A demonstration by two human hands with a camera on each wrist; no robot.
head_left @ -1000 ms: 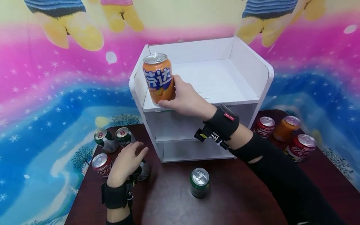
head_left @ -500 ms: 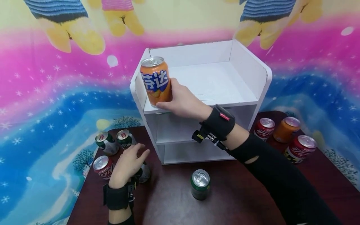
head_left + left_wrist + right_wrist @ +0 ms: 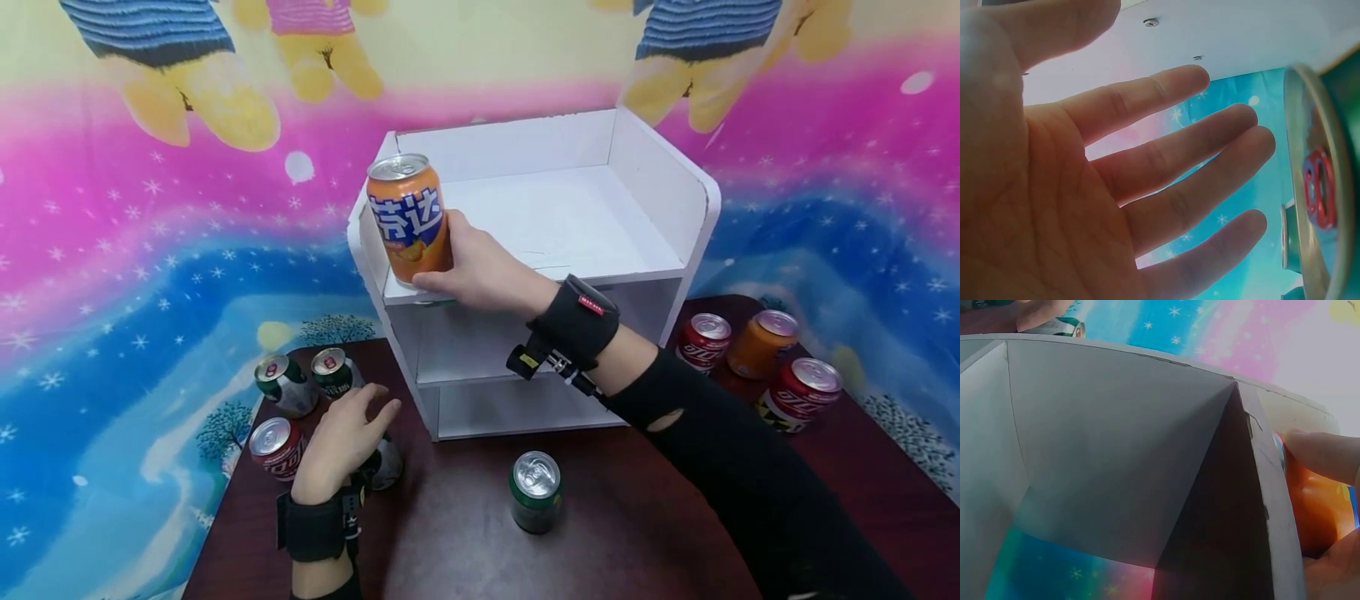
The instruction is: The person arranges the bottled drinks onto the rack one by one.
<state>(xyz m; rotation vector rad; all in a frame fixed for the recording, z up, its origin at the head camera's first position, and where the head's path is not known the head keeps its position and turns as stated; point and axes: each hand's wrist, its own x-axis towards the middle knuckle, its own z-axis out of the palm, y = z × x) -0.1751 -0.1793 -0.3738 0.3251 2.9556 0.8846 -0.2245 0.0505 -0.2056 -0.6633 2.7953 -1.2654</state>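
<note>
At the front left corner of the white shelf unit's top board, my right hand grips an upright orange soda can. In the right wrist view, that orange can appears just beyond the board's edge, with thumb and fingers around it. My left hand is held over the left side of the table, beside a green and silver can that it partly hides. Seen from the left wrist, the hand's fingers are spread and relaxed with nothing in them; a can top with a red tab is close by.
Behind the left hand stand two green cans and a red can. A lone green can is in front of the shelf unit. On the right are two red cans and another orange can. A patterned backdrop hangs behind.
My right hand has shifted the orange can slightly left, toward the side panel of the top board. The left hand has stayed nearly still.
</note>
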